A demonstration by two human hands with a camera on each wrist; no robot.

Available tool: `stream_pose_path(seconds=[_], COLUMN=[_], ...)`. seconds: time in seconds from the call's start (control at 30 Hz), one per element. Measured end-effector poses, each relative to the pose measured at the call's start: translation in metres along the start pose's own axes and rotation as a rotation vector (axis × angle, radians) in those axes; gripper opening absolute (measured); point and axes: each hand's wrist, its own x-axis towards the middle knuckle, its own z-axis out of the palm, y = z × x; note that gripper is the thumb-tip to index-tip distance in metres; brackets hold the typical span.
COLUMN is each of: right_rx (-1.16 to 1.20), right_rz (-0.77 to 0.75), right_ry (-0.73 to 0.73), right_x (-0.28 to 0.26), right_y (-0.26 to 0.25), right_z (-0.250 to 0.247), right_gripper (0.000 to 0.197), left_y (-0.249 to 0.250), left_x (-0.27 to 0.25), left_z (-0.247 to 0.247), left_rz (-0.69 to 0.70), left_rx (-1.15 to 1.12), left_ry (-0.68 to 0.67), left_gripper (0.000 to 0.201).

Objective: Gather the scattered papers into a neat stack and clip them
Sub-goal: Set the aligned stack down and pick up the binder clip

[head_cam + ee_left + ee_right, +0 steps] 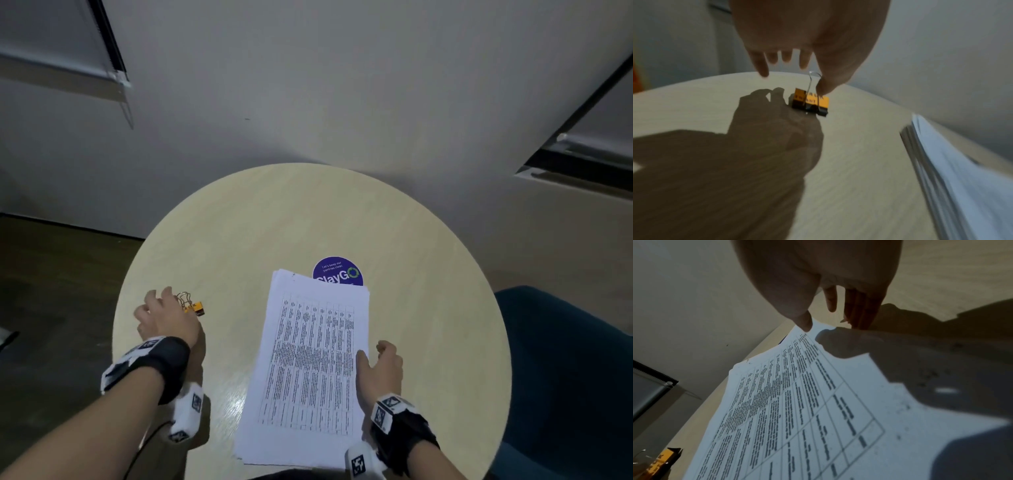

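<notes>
Orange-and-black metal binder clip (810, 102), centre frame: left hand (164, 317) released above it; pinch both wire handles. Right hand (378, 366), fingers relaxed, steadies white printed paper stack (308, 370).

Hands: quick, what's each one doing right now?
Left hand: open, thumb touching the clip, no grip yet.
Right hand: open, thumb resting on the papers.

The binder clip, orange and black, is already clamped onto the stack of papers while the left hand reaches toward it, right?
Not clamped on: the binder clip sits on the table, apart from the stack of papers, as the head view shows. The left hand does reach toward it.
</notes>
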Motion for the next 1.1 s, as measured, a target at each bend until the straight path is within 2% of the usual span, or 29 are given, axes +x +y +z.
stream_pose_path(seconds=[0.07,0.13,0.27,0.37,0.43,0.5,0.57,0.67,0.77,0.83,0.97,1.03,1.1], right_rx=[0.031,0.072,0.151,0.157,0.120,0.130,0.164,0.041,0.102,0.096,0.147,0.166,0.222], right_rz=[-0.024,-0.038,-0.080,-0.207,-0.333,-0.414,-0.466,-0.561,-0.498,-0.485,-0.360,-0.306,-0.207], right_ry=[0.023,0.042,0.065,0.024,-0.069,-0.232,-0.382,-0.449,-0.494,-0.457,-0.413,-0.376,-0.362], right_x=[-0.001,-0.002,-0.005,-0.008,-0.012,-0.014,-0.015,-0.005,0.010,0.019,0.038,0.047,0.056], right_y=[0.000,-0.003,-0.007,-0.021,-0.037,-0.061,-0.086,-0.119,-0.138,-0.138,-0.123,-0.110,-0.094], right_z=[-0.002,-0.005,-0.005,0.000,0.003,0.006,0.010,0.011,0.004,-0.003,-0.019,-0.025,-0.029], right_gripper=[0.051,0.054,0.058,0.057,0.057,0.066,0.085,0.106,0.092,0.076,0.054,0.047,0.037], left_y=[0.001,0.003,-0.002,-0.004,0.006,0.025,0.047,0.084,0.116,0.131,0.154,0.164,0.178], left_x=[0.014,0.019,0.018,0.009,0.000,-0.010,-0.017,-0.030,-0.042,-0.045,-0.047,-0.044,-0.034], left_z=[0.001,0.004,0.005,0.000,-0.005,-0.012,-0.017,-0.021,-0.015,-0.006,0.019,0.031,0.042], left_rz=[-0.073,-0.062,-0.018,0.039,0.132,0.268,0.431,0.686,0.828,0.847,0.876,0.934,0.982], left_rx=[0.029,0.056,0.017,-0.143,-0.196,-0.248,-0.307,-0.309,-0.293,-0.286,-0.253,-0.115,0.086], left_ry=[-0.160,-0.217,-0.142,-0.054,0.017,0.045,-0.068,-0.321,-0.451,-0.493,-0.589,-0.596,-0.531], left_gripper=[0.037,0.031,0.028,0.015,0.010,0.008,0.009,0.017,0.025,0.029,0.039,0.043,0.059])
